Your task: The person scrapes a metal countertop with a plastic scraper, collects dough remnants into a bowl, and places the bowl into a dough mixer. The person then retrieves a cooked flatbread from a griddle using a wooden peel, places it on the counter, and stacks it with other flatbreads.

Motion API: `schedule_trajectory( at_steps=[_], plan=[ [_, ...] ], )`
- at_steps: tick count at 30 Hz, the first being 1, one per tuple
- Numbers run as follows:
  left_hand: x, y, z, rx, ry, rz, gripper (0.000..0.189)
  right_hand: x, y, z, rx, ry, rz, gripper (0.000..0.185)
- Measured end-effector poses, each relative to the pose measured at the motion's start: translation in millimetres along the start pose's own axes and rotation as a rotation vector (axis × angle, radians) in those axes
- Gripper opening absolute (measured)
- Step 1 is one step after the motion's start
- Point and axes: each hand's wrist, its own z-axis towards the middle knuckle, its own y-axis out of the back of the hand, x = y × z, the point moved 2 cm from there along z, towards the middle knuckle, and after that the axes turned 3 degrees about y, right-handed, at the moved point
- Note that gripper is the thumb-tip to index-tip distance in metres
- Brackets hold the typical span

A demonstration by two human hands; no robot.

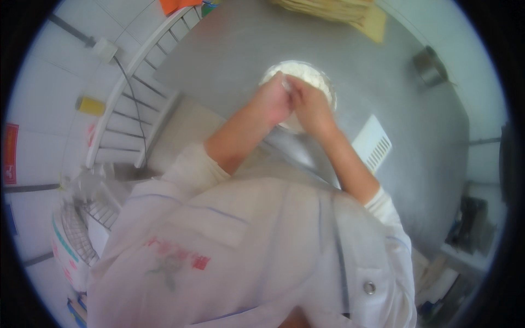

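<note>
My left hand (272, 98) and my right hand (310, 101) meet fingertip to fingertip above a round bowl (334, 96). Between the fingers shows a small, pale, dough-like piece (286, 84), mostly hidden by both hands. A white, crumbly or powdery food (304, 70) fills the bowl; I cannot tell exactly what it is. The bowl rests on a grey metal table (393, 86), and my hands and wrists cover much of its near side.
A white slotted plastic piece (373, 143) lies beside my right forearm. At the far edge sits a stack of yellowish sheets (332, 10). A metal pot or cup (430, 65) stands at the far right. Left of the table is a white barred rack (127, 90) with a cable.
</note>
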Motion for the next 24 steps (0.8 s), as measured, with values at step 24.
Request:
schedule_trajectory(
  at_steps=[24],
  plan=[
    [-13,-32,-27,0.169,0.229,0.076,0.069,-33,24,4,0.124,-0.113,-0.127,0.023]
  ],
)
